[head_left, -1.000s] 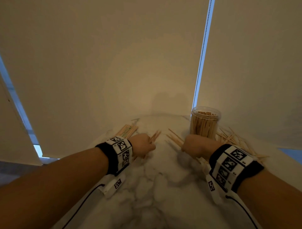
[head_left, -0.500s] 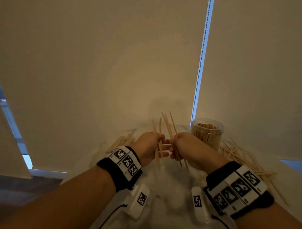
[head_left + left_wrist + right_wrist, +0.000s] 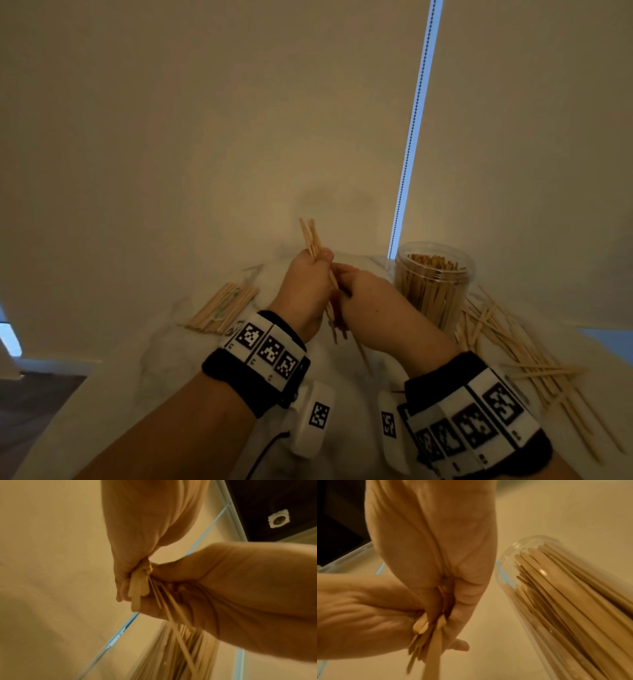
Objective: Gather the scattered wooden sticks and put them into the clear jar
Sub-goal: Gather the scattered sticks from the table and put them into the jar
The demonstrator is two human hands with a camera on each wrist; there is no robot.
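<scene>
— What do we have in our hands?

— Our left hand (image 3: 305,287) and right hand (image 3: 368,301) meet above the marble desk (image 3: 178,349), both curled round one bundle of wooden sticks (image 3: 313,240).

— And the clear jar (image 3: 433,284)?

— Upright just right of our hands, already packed with sticks. Loose sticks (image 3: 513,346) lie scattered to its right; a neat pile (image 3: 222,308) lies left.

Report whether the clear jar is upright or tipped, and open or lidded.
Upright and open: the clear jar stands on the table, no lid on its rim, sticks inside it.
</scene>
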